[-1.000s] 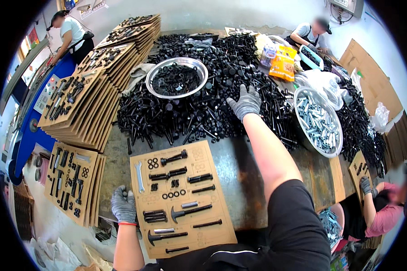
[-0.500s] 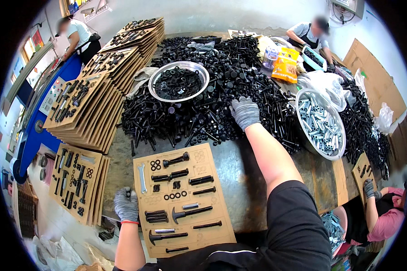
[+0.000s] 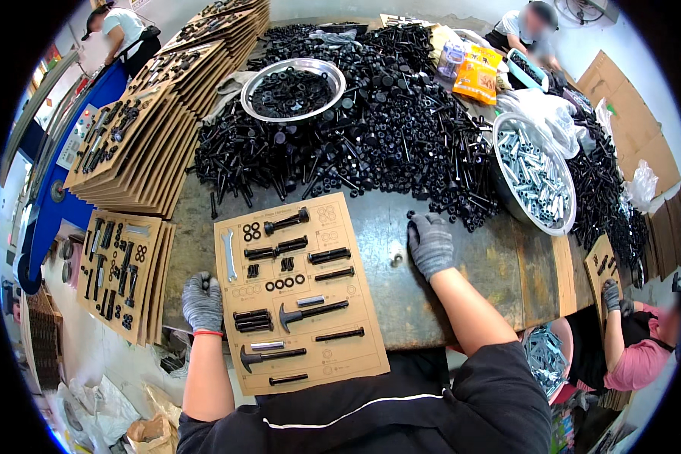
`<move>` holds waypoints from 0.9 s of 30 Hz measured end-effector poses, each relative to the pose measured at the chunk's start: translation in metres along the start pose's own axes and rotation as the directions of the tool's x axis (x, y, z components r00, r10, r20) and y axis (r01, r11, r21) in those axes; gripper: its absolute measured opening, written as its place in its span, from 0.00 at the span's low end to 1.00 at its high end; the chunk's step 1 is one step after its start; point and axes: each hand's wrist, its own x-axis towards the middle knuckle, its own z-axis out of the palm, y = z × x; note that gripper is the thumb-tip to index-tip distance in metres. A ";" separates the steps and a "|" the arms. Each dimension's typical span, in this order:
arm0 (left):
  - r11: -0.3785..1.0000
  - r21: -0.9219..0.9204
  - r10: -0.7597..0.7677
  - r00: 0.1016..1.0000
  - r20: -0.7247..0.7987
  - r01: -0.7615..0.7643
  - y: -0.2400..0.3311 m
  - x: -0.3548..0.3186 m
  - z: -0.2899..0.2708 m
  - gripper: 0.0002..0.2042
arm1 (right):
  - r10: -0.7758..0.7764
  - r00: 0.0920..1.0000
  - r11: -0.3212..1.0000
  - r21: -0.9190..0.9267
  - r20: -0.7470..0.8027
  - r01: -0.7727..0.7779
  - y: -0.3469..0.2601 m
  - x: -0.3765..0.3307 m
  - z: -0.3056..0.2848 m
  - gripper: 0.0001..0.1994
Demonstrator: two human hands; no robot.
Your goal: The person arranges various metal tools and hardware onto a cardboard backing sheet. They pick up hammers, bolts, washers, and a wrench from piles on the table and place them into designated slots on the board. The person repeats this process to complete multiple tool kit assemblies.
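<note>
The cardboard display board (image 3: 371, 340) lies tilted in front of me. It carries a spanner (image 3: 230, 253), black bolts (image 3: 286, 221), rings and two hammer-shaped pieces (image 3: 314, 312). My left hand (image 3: 203, 303), in a grey glove, is beside the board's left edge with curled fingers; what lies inside is hidden. My right hand (image 3: 431, 246), also gloved, rests low over the table right of the board, fingers bent together. A small dark piece shows by its fingertips, too small to name. A small shiny round piece (image 3: 396, 259) sits on the tabletop left of that hand.
A large heap of black bolts and nuts (image 3: 401, 129) covers the far table. A steel bowl of black rings (image 3: 337, 72) stands on it; a bowl of silver sleeves (image 3: 564, 227) is to the right. Stacked boards (image 3: 140, 181) rise at left. Several co-workers are around, one at right (image 3: 635, 348).
My right hand has come back from the black heap toward me, onto the bare tabletop. A small shiny piece now shows there. The view has tilted; my left hand stays beside the board.
</note>
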 end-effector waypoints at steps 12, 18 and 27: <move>0.895 -0.408 0.099 0.972 -0.211 -0.180 -0.008 0.035 0.010 0.12 | -0.015 0.990 0.995 -0.098 0.141 0.029 -0.009 0.034 0.013 0.25; 0.798 -0.515 0.558 0.709 0.432 -0.314 0.212 -0.014 -0.009 0.18 | 0.247 0.943 0.796 0.602 -0.222 -0.066 0.058 0.014 0.006 0.09; 0.654 -0.173 0.337 0.079 0.938 -0.736 0.320 -0.058 0.100 0.16 | 0.154 0.880 0.867 0.366 0.449 -0.338 0.023 -0.023 -0.046 0.16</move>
